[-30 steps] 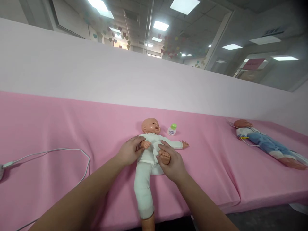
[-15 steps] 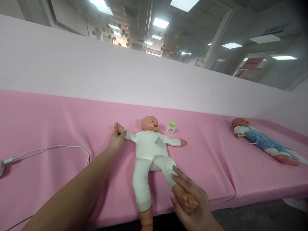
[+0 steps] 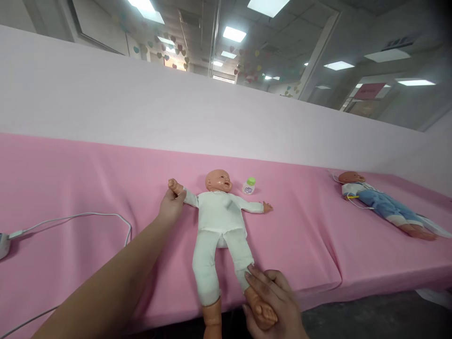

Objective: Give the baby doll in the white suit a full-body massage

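Observation:
A baby doll [image 3: 221, 212] in a white cloth suit lies on its back, arms spread and head toward the wall. My left hand [image 3: 171, 207] is closed around the doll's wrist on the left side. My right hand [image 3: 284, 303] wraps the lower leg and foot on the right side, fingers across the shin and thumb beneath. The doll's other leg hangs slightly over the front edge. Beside its head stands a small bottle [image 3: 249, 188] with a green cap and a printed label.
Pink cloth [image 3: 296, 235] with folds covers the long bed. Farther right lies a second baby doll [image 3: 384, 205] in blue and white, with a thin tube on it. A white cable [image 3: 88, 214] runs to a white device [image 3: 4, 246]. Behind rises a white wall with glass above.
My right hand has moved down and left, bringing the doll's leg closer to the other one. My left hand keeps its hold at the wrist.

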Available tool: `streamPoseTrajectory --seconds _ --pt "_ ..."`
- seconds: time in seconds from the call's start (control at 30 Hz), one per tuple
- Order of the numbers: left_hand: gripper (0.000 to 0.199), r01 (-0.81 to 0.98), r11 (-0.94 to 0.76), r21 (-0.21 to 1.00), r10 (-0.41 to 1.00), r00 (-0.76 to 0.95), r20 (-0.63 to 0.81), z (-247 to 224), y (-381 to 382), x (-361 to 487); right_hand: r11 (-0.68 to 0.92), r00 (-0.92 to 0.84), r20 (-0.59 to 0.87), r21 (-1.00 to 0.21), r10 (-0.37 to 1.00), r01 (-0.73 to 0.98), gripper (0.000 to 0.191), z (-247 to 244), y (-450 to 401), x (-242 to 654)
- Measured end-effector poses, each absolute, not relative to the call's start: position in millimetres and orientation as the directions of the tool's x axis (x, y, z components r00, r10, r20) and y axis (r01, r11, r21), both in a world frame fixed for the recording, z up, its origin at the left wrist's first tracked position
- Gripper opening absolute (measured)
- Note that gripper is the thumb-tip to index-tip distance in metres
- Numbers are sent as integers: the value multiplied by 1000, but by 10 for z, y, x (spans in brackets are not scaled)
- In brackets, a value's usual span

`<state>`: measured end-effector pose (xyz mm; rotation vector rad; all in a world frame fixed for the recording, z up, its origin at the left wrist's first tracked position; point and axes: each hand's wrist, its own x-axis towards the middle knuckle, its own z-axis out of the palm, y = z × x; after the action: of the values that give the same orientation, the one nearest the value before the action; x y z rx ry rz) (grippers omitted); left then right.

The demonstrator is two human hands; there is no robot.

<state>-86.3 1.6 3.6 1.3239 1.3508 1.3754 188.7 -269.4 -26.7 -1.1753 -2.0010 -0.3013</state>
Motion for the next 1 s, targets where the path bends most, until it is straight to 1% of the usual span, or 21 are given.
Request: streamPoseTrajectory --seconds 0.07,0.13,0.17,0.23,0.3,0.33,0.4,0.47,0.53,0.63,0.73,0.83,0.9,1.0 --pt "38 343 -215 915 963 -85 258 81 -55 -810 529 -226 754 -183 616 829 54 -90 -2635 1894" --pt "39 521 -354 777 922 55 383 107 -137 -740 504 -184 779 -189 599 843 52 86 -2515 1893" --pt "39 572 -434 696 888 143 437 110 -176 -704 497 -166 794 -189 585 847 52 162 -2426 1887" --pt "41 604 -580 546 803 311 509 94 -236 -641 507 -145 822 -191 551 841 52 270 -2199 1863" --pt "43 589 -675 445 730 442 521 58 -266 -602 525 -139 824 -210 550 825 51 309 -1936 1823" --pt "44 579 -700 419 708 484 514 38 -270 -594 525 -127 807 -247 576 814 50 304 -1806 1800" --pt "45 568 -717 405 693 517 502 9 -261 -595 504 -86 756 -343 649 792 49 261 -1578 1754" --pt "46 572 -706 417 704 507 497 -2 -246 -610 468 -43 694 -438 719 768 48 198 -1426 1717" --pt "48 576 -692 435 718 494 490 4 -240 -623 438 -8 652 -500 759 747 49 152 -1367 1698" --pt "47 585 -663 468 745 450 493 37 -254 -626 430 17 655 -515 756 741 50 164 -1454 1707" --pt "44 593 -604 533 792 368 488 81 -262 -629 469 -19 706 -450 708 760 50 247 -1710 1749" --pt "40 589 -448 672 889 217 403 101 -208 -677 521 -129 733 -338 668 783 52 287 -2058 1797" --pt "34 517 -296 803 947 53 315 93 -135 -742 525 -190 718 -276 669 806 53 241 -2288 1827" --pt "33 299 -93 950 972 -181 152 64 -13 -858 514 -239 709 -199 663 834 54 65 -2558 1871"
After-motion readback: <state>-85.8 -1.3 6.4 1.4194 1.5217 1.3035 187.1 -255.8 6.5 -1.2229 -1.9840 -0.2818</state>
